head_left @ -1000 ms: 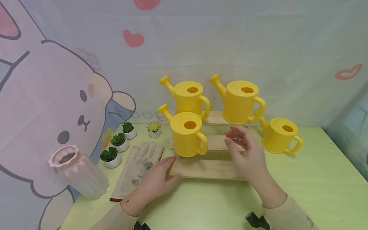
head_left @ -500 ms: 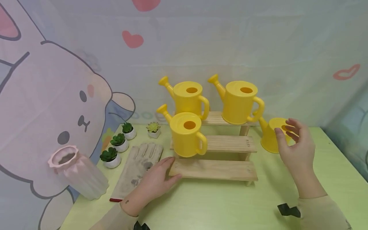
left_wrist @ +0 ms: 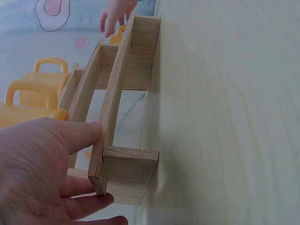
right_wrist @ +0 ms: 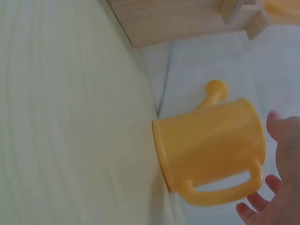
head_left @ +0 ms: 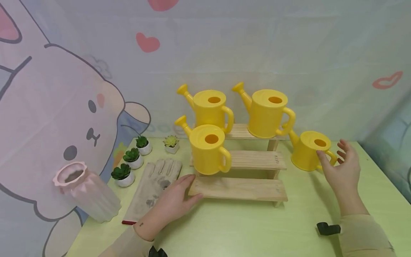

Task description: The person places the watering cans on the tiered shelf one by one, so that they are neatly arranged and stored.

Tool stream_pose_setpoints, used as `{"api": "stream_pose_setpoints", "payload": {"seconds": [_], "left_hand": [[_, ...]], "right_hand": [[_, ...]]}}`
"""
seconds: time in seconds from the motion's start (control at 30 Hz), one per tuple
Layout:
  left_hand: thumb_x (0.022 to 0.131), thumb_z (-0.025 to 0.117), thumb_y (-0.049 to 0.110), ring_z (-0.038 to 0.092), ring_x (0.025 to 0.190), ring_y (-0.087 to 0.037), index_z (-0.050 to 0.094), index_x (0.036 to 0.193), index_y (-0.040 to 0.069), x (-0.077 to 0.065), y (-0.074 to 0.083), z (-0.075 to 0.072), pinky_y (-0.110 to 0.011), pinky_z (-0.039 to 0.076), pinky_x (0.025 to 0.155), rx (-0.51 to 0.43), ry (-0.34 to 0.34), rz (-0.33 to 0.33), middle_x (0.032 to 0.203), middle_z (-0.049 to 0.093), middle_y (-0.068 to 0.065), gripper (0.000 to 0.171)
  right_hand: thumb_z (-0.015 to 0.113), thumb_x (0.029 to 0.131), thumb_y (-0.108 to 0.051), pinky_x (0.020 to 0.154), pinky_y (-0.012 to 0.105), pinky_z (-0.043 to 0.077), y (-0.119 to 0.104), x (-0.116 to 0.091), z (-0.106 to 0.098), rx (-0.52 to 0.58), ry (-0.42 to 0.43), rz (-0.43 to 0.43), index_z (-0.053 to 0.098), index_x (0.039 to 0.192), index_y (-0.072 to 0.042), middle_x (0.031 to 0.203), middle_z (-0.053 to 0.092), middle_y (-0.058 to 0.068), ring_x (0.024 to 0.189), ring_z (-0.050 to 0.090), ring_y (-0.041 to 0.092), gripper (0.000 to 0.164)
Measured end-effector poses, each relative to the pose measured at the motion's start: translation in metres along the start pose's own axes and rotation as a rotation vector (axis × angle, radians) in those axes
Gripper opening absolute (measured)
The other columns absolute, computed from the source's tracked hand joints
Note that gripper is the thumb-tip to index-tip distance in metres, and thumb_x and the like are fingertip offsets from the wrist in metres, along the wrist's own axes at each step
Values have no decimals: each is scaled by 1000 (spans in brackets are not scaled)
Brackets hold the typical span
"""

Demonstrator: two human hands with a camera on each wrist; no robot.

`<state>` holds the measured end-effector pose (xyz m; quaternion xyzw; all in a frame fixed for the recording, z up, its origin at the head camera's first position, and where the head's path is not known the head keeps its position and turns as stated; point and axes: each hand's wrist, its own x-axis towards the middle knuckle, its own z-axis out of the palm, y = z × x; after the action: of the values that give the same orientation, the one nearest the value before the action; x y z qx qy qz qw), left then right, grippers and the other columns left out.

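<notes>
At the left end of a three-step wooden stand (head_left: pixel 237 189), my left hand (head_left: pixel 171 205) holds the lowest step, thumb at its front edge and fingers around its end. My right hand (head_left: pixel 343 171) is beside the handle of a yellow watering can (head_left: pixel 305 151) on the table, fingers apart and slightly bent. In the right wrist view that can (right_wrist: pixel 211 145) stands with its handle towards my fingers. Two more watering cans occupy the top step, one at left (head_left: pixel 208 110) and one at right (head_left: pixel 267 114). Another can (head_left: pixel 207 151) sits at the left of the middle step.
A grey work glove (head_left: pixel 154 189) lies left of the stand. Several small potted succulents (head_left: pixel 125 176) stand behind and beside it. A pink-white fluted vase (head_left: pixel 91 196) is at far left. Behind the table (head_left: pixel 244 228) hangs a printed cloth (head_left: pixel 205 46).
My right hand has moved from in front of the stand rightwards to the handle side of the can on the table. My left hand has stayed on the stand.
</notes>
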<state>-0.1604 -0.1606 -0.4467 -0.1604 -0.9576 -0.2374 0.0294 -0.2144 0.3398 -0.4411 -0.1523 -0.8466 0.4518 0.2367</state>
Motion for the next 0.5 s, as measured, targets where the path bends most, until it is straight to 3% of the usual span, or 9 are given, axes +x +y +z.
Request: {"api": "stream_pose_setpoints", "payload": {"seconds": [0.17, 0.3, 0.4, 0.5], "left_hand": [[94, 70, 52, 52, 142, -32, 50, 151, 7, 0, -1, 0, -51, 47, 115, -6, -3, 1, 155, 52, -13, 75], [94, 70, 53, 52, 142, -32, 50, 151, 8, 0, -1, 0, -51, 47, 115, -4, -2, -2, 155, 52, -13, 76], [93, 69, 54, 52, 142, -32, 50, 151, 9, 0, -1, -1, -52, 47, 115, -1, -5, -3, 156, 51, -12, 76], [93, 69, 55, 52, 142, -32, 49, 152, 9, 0, 0, -2, -52, 46, 115, -2, -10, 0, 156, 51, -12, 77]], "right_hand": [[75, 91, -45, 117, 72, 29, 21, 5, -6, 14, -191, -6, -6, 162, -42, 175, 7, 4, 155, 20, 47, 107], [74, 92, -44, 115, 75, 26, 34, 6, -7, 27, -265, -9, -13, 160, -45, 175, 0, 6, 155, 15, 52, 110], [72, 94, -45, 123, 63, 27, 41, 5, -5, 34, -271, 9, -9, 162, -43, 175, 5, 7, 154, 20, 51, 106], [69, 95, -46, 123, 29, 36, 46, 4, -5, 24, -237, 24, 0, 164, -39, 173, 16, 7, 153, 31, 43, 97]]}}
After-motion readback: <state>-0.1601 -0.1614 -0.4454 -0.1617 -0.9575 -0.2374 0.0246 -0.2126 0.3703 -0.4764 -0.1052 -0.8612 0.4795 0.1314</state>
